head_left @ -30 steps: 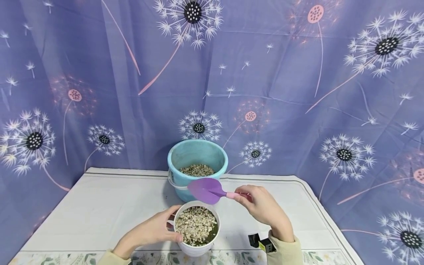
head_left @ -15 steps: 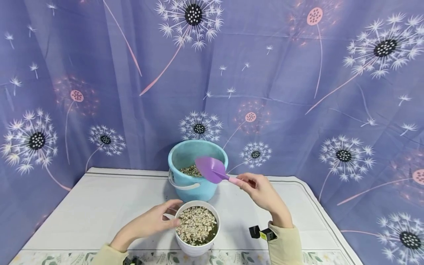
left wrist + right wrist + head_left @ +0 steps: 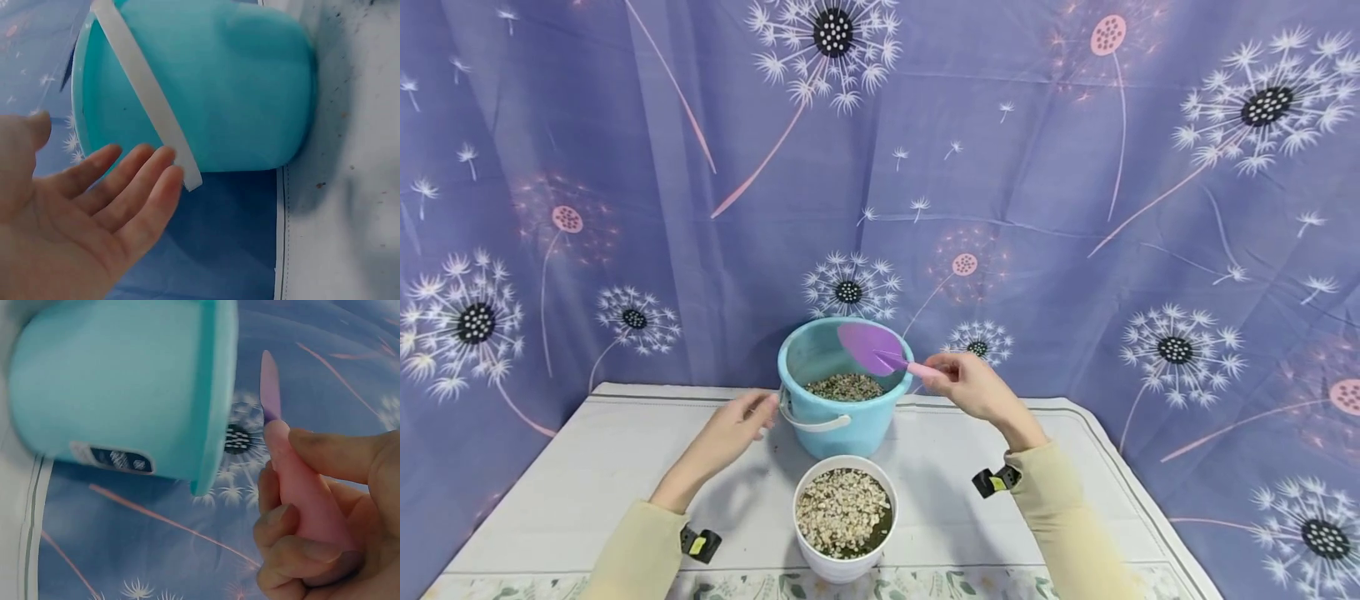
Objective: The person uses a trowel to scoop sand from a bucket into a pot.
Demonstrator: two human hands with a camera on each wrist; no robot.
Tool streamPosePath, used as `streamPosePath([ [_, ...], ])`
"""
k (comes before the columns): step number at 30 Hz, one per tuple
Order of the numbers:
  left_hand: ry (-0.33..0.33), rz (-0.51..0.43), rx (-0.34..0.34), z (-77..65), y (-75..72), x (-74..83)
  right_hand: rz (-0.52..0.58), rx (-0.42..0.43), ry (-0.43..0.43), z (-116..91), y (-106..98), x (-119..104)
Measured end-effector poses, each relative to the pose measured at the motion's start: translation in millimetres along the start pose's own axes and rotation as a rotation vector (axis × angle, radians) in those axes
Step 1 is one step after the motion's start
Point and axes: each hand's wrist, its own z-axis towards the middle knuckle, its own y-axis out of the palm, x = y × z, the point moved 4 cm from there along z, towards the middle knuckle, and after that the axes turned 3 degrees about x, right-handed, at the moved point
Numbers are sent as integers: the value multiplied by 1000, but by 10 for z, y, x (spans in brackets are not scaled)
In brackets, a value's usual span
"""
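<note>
My right hand point(image 3: 976, 387) grips the pink handle of a purple trowel point(image 3: 872, 348), whose blade hangs over the mouth of a light blue bucket point(image 3: 842, 429). In the right wrist view the fingers wrap round the handle point(image 3: 309, 500). Inside the bucket lies a grainy soil mix point(image 3: 846, 387). My left hand point(image 3: 726, 433) is just left of the bucket, near its white bail point(image 3: 147, 90); in the left wrist view its fingers are relaxed and hold nothing. A white pot point(image 3: 842, 570) in front of the bucket holds pale grit point(image 3: 842, 510) over darker soil.
Both stand on a table with a white cloth point(image 3: 587, 483), which has a leafy printed band point(image 3: 752, 586) along the front. Behind and at the sides hangs a blue-violet curtain point(image 3: 737, 275) with dandelion prints. Small dark crumbs lie on the cloth beside the bucket.
My left hand has let go of the pot and moved up and left to the bucket's side. My right hand has raised the trowel from near the pot to above the bucket.
</note>
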Motion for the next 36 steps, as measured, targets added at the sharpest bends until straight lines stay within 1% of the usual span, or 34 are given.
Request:
streamPosePath([
  [3,-12,10,58,146,-47,-10,-97,-5,-5,130,1,-22],
  [5,-29,14,84,242,-65,-22,-144,-10,-4,218,15,-35],
  [11,-86,29,129,498,-78,-48,-291,-42,-28,436,95,-92],
  [15,-125,37,167,621,-75,-51,-437,-52,-37,547,165,-112],
  [17,-144,37,173,668,-63,-60,-496,-55,-31,591,199,-112],
  [21,-167,23,177,742,-30,-89,-584,-60,-24,669,265,-128],
  [26,-202,-4,180,772,-14,-147,-675,-64,-28,771,362,-178],
  [32,-199,-40,178,795,14,-179,-795,-31,-13,872,416,-203],
  [36,-193,-50,179,813,45,-175,-869,-29,1,936,464,-192],
])
